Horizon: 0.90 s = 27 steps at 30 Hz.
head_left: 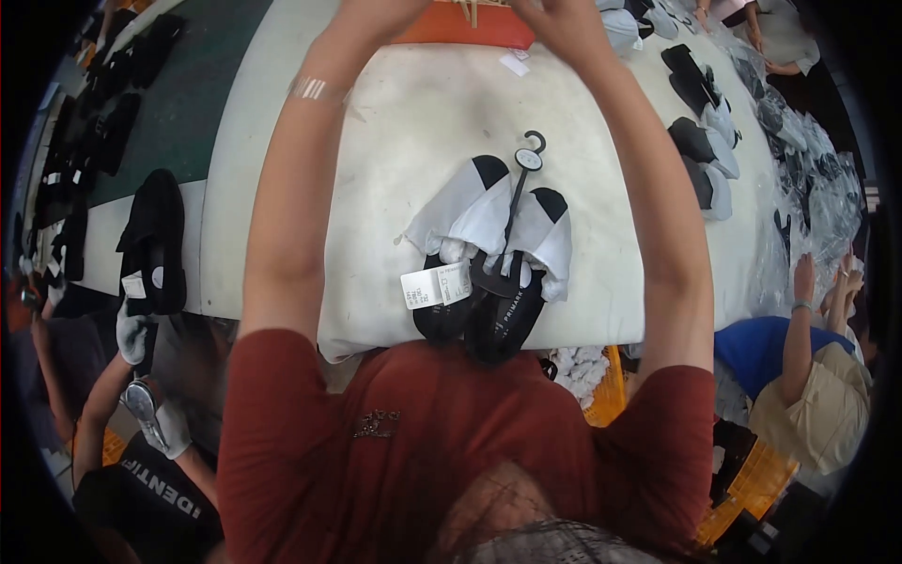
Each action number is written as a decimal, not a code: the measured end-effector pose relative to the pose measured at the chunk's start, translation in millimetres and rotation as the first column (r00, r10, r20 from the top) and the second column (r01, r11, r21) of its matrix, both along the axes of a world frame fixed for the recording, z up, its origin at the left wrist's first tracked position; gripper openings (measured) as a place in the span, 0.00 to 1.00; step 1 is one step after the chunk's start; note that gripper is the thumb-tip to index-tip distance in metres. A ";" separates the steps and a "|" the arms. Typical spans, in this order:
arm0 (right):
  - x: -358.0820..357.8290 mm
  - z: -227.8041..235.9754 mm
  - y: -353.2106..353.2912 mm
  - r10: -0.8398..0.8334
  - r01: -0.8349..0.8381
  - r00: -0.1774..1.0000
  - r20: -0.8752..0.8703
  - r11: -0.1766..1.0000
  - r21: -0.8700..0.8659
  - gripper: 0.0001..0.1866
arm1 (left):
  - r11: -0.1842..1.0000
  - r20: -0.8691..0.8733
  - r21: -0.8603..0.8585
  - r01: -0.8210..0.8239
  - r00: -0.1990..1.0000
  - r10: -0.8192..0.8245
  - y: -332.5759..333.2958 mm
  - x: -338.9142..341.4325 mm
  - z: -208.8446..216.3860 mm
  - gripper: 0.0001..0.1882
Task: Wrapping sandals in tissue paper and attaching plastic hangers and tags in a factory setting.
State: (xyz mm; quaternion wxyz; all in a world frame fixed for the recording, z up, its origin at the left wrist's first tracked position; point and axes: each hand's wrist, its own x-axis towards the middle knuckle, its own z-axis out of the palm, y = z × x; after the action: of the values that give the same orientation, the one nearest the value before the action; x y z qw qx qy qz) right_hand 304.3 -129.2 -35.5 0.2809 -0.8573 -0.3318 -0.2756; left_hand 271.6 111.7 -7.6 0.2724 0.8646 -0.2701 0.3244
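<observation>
Both my arms stretch far forward over the white table. My left hand [387, 13] is at the left end of an orange-red tray [460, 30], and my right hand [560, 21] is at its right end. The upper picture edge cuts off the fingers of both hands, so their grip is hidden. Thin tan strips [473, 13] show in the tray. Between my forearms lies a pair of black shoes [503, 324], partly covered by white wrapping, with black tips showing. A black hanger [515, 202] with a hook runs between them. A white tag [437, 286] is attached to the shoes.
More black shoes [155, 235] stand at the left beside a green surface [202, 75]. Wrapped shoes [700, 141] and clear plastic bags [817, 169] lie to the right. Gloved co-worker's hands [164, 428] are at lower left; other people work at right. Yellow crates [752, 484] sit below.
</observation>
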 end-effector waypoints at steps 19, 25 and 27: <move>-108.8 -124.1 -72.6 -0.156 0.147 0.715 -0.681 0.986 -0.072 0.12 | 0.920 -0.515 -0.392 0.023 0.823 -0.240 -37.5 -350.9 -151.0 0.78; -169.5 -47.5 -16.2 -0.070 0.082 0.709 -0.702 0.996 -0.017 0.08 | 0.919 -0.515 -0.389 0.070 0.810 -0.279 -35.7 -333.6 -162.4 0.83; -194.7 -35.8 -18.4 0.158 -0.144 0.588 -0.793 0.986 0.090 0.07 | 0.890 -0.527 -0.454 0.047 0.791 -0.311 -36.7 -325.7 -165.7 0.82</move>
State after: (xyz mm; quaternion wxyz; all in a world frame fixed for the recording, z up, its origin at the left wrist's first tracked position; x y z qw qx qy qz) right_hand 109.6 -147.6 -71.3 0.4285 -0.8565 -0.2406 0.1580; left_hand -54.1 75.1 -173.3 0.5508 0.8126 -0.1793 0.0638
